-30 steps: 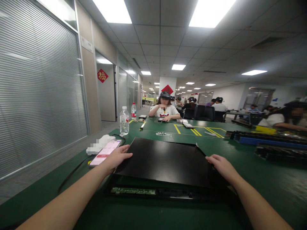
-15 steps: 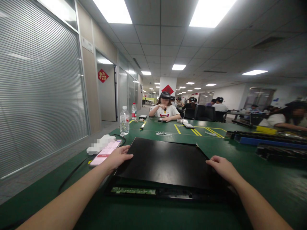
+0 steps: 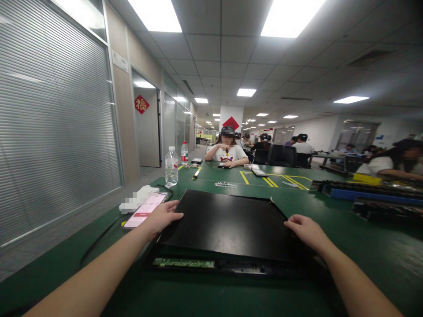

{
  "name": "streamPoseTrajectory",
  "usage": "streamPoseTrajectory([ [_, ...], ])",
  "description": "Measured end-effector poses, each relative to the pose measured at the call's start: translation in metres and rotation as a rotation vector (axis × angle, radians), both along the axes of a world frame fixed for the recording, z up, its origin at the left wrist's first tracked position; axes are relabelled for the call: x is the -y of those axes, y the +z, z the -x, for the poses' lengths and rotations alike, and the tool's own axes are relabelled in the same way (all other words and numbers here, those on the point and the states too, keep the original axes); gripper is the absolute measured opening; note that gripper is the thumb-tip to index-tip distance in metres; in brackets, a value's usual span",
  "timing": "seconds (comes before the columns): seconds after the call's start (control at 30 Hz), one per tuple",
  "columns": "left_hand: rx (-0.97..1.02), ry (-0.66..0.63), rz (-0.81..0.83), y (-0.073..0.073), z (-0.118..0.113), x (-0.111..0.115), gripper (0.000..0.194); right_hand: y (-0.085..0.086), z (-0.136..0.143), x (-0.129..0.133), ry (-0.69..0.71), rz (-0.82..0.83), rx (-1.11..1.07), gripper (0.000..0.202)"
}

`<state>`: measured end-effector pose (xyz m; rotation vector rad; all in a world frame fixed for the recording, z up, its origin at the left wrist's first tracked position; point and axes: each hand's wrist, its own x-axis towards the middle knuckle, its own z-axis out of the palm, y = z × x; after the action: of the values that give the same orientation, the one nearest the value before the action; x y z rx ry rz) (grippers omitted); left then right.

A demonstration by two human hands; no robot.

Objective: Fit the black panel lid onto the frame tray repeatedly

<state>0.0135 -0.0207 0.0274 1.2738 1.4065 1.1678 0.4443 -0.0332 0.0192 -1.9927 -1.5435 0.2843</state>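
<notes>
A flat black screen panel (image 3: 228, 222) lies tilted over a black frame (image 3: 257, 267) in front of me. In the frame's near strip, left of the middle, a narrow green circuit board (image 3: 183, 263) is exposed. My left hand (image 3: 164, 215) holds the panel's left edge, thumb on top; its other fingertips are partly hidden beyond the edge. On the opposite side my right hand (image 3: 302, 228) pinches the right edge between thumb and curled fingers. The panel's near edge sits slightly above the strip with the board.
A lit phone (image 3: 141, 216) and a black cable (image 3: 99, 240) lie left of my left hand. Water bottles (image 3: 171, 166) stand farther back. Across the green table (image 3: 357, 259) sits a person (image 3: 228, 152). Long black and blue parts (image 3: 357, 195) lie at the right.
</notes>
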Motion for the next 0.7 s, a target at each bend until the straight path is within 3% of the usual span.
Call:
streamPoseTrajectory([
  [0.4,0.064,0.034,0.017,-0.002,-0.002,-0.002,0.049,0.001,-0.013,-0.005,-0.092,-0.052,-0.053,0.015],
  [0.7,0.156,0.026,0.089,0.0,-0.002,-0.001,0.063,-0.021,-0.025,-0.018,-0.036,0.057,-0.119,0.014],
])
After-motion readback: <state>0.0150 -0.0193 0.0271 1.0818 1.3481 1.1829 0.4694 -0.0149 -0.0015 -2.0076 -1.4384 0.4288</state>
